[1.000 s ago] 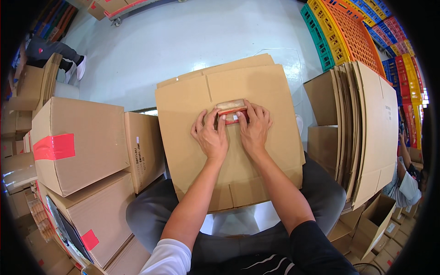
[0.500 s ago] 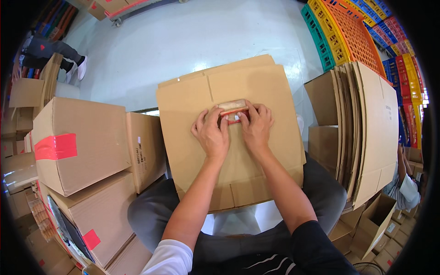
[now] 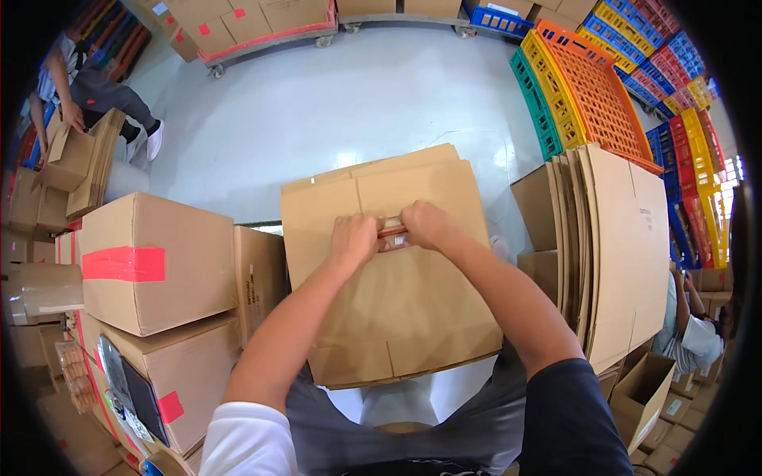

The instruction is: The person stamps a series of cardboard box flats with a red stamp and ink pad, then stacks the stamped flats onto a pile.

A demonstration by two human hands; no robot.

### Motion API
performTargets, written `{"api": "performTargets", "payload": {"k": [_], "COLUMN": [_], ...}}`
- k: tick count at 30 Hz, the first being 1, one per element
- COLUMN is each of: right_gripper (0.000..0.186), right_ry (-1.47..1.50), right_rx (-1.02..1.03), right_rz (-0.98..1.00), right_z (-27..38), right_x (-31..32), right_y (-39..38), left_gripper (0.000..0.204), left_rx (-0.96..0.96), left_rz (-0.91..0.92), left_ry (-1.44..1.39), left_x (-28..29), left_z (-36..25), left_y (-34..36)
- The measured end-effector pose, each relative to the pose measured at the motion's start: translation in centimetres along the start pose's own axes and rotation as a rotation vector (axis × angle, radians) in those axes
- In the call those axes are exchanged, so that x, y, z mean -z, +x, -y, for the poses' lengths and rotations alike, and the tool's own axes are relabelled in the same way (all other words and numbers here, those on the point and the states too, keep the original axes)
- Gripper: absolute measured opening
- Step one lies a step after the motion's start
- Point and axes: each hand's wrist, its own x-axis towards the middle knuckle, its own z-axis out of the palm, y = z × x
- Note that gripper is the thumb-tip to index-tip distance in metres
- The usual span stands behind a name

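Note:
My left hand [image 3: 356,239] is closed on the left end of a small, shiny, see-through packet [image 3: 393,238] with red edging. On its right end my right hand [image 3: 425,225] is closed too, thumb side inward. Between the two hands only the middle of the packet shows, with a small white patch; its contents cannot be made out. Both hands rest over a stack of flat cardboard [image 3: 405,309], which lies level across my knees or a support under it.
Taped cardboard boxes [image 3: 178,270] stand on my left. To my right lean upright flattened cartons [image 3: 627,246], with an orange plastic crate [image 3: 595,95] beyond. A person [image 3: 103,95] handles cartons at far left; another person [image 3: 694,341] is at far right. Loaded trolleys [image 3: 270,40] line the back.
My hands have turned from fingers spread along the packet's near side to closed grips at its two ends. The view has tilted up, showing more trolleys and the person at left.

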Motion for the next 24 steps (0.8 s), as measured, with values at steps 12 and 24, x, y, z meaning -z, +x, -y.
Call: {"api": "performTargets", "payload": {"k": [12,24], "right_gripper": [0.011,0.046], "right_ry": [-0.012,0.533], "right_rx": [0.091,-0.188], "right_rz": [-0.006,-0.512], "right_z": [-0.1,3.7], "right_x": [-1.5,4.1], "right_y": [1.0,-10.5], "left_gripper": [0.019,0.03], "left_rx": [-0.069,0.061], "left_rz": [0.101,-0.007], "left_ry": [0.034,-0.677], "left_x": [0.7,6.0], "left_z": [-0.3,1.1], "left_y": [1.1,-5.4]}}
